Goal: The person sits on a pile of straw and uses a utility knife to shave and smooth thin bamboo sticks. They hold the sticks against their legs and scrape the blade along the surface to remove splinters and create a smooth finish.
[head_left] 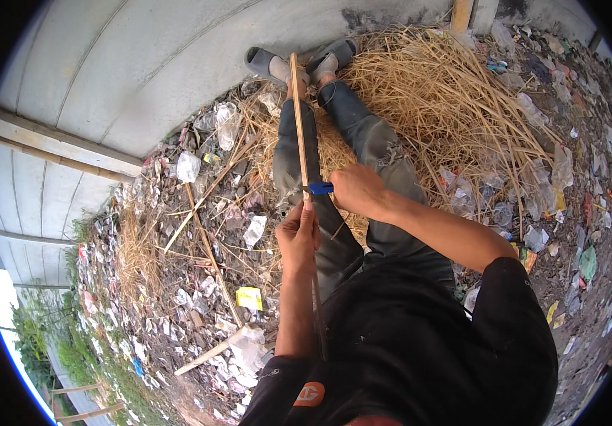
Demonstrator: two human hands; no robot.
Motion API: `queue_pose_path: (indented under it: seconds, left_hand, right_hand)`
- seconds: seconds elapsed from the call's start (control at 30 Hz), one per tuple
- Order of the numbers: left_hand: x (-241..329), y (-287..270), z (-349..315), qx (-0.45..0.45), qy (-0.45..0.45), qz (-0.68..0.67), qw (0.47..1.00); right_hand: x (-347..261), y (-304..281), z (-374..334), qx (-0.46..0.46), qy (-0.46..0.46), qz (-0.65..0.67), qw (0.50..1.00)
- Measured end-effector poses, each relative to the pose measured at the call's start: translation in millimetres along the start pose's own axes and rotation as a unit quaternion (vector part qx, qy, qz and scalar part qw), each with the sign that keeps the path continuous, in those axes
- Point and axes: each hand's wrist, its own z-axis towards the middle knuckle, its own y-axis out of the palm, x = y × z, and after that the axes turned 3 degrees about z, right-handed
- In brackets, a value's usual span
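A long, narrow strip of split bamboo or wood (300,121) runs from beside my feet back along my leg to my hands. My left hand (296,238) is closed on the near part of the strip, thumb pointing along it. My right hand (357,190) is closed around a blue-handled cutting tool (319,188), probably a knife. Its dark end lies across the strip just beyond my left thumb. The rest of the handle is hidden in my fist. A thin grey length (317,305) shows beside my left forearm; whether it belongs to the strip I cannot tell.
My outstretched legs (384,149) end in grey slippers (266,64) near a pale panel wall (142,64). A heap of straw-like shavings (441,92) lies to their right. Loose sticks (210,252), plastic scraps and a yellow packet (249,298) litter the ground at left.
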Motion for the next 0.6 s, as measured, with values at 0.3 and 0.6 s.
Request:
queue_pose_path:
  seconds: [0.3,0.6]
  left_hand:
    - [-10,12,-27,-0.017,-0.034,0.092,0.995]
    - [-3,25,-62,-0.13,-0.049,0.072,0.988]
  right_hand:
    - [74,6,75,0.157,0.127,0.027,0.979]
    - [155,-68,90,0.201,0.252,-0.055,0.945]
